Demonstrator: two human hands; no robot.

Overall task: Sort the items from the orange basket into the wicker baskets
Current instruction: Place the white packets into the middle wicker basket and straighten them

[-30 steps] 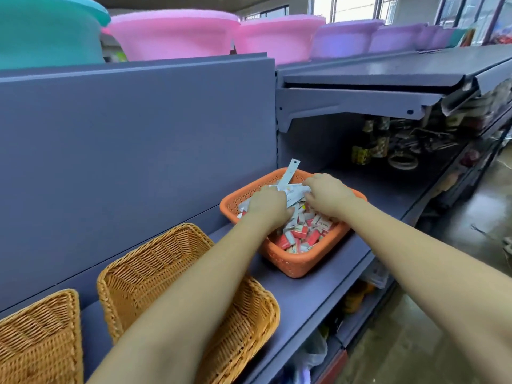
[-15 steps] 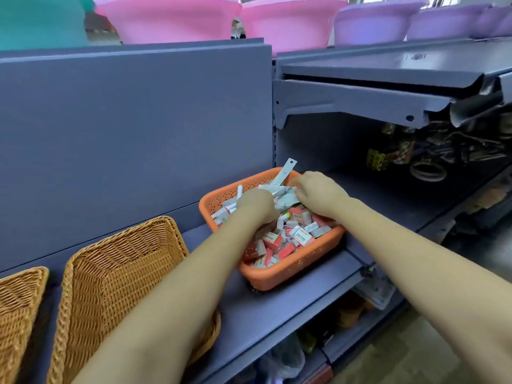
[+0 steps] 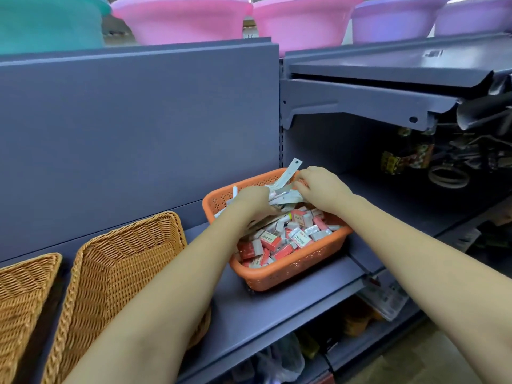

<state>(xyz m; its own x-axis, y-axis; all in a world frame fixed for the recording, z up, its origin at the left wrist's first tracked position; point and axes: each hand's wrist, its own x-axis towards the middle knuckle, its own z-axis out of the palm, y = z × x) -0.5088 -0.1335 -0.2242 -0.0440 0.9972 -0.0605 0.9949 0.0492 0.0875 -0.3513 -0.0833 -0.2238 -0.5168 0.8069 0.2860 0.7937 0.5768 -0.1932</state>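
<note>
Both hands are reaching into the orange basket, which is sitting on the grey shelf against the back panel; the left hand is curling over a bundle of white packets at the basket's far end, fingers hidden, grip unclear; the right hand is bending its fingers onto the same white bundle beside a pale strip that is sticking up; small red-and-white boxes are filling the near half of the basket; two wicker baskets are lying left of it, the nearer one partly under the left forearm; pink basins are standing on top.
</note>
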